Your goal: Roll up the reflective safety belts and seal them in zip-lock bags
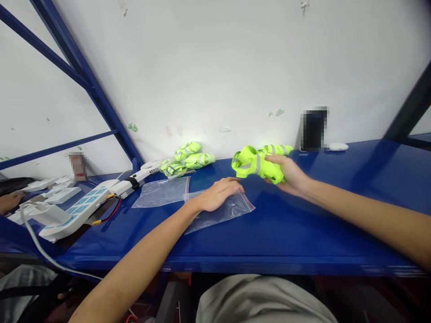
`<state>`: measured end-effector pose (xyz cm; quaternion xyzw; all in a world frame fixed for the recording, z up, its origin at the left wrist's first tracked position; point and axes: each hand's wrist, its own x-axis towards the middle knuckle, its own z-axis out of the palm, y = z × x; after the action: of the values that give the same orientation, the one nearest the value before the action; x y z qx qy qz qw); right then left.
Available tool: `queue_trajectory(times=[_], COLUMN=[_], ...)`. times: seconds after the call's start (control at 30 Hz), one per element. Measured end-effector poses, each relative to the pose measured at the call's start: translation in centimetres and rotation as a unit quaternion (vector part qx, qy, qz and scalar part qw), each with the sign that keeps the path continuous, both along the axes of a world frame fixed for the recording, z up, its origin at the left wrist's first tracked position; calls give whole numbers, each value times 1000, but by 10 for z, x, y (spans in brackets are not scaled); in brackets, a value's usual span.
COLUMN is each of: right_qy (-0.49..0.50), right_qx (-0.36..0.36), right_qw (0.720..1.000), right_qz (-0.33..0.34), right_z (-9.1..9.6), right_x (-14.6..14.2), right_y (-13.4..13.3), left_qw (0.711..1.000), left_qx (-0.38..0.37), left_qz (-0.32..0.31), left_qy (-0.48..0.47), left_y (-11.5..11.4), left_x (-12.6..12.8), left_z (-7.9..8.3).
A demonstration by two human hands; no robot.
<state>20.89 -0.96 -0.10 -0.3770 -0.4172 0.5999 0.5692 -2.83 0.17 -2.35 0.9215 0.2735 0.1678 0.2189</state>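
Observation:
In the head view, my right hand [289, 174] is closed around a rolled neon-yellow reflective strap [249, 165] with silver stripes, held above the blue table. A loop of the strap sticks out to the left of my fingers. My left hand [220, 193] lies on a clear zip bag [215, 219] with a red seal line, fingers stretched over it and slightly bent. The fingertips are partly hidden. Beside it on the left lies a second clear zip bag [161, 192], flat on the table.
Several rolled yellow reflective bundles [188, 159] lie against the wall, with another [276, 149] behind my right hand. A dark phone-like object [314, 130] and a white oval case [338, 146] stand right. Left are a power strip [81, 208] and another person's hand [10, 202].

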Motion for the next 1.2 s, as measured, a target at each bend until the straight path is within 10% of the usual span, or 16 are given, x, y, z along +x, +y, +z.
queue_trajectory(times=[0.37,0.57,0.77,0.97,1.2], right_qy=[-148,-484,-594,-464,-129], right_qx=[44,96,199,218,8], right_qw=[987,865,772,849,992], right_qz=[-45,-94,-104,-129,-7], right_z=[-15,-23,-27,-21,-10], right_x=[17,29,30,26,11], right_y=[24,39,38,32,19], left_qw=[985,985,988,988,980], left_qx=[175,169,150,150,186], left_qz=[8,16,10,29,15], left_qy=[0,13,14,-5,-75], left_y=[4,0,-3,-1,0], left_x=[2,3,7,6,6], left_z=[-6,-3,-1,-3,-4])
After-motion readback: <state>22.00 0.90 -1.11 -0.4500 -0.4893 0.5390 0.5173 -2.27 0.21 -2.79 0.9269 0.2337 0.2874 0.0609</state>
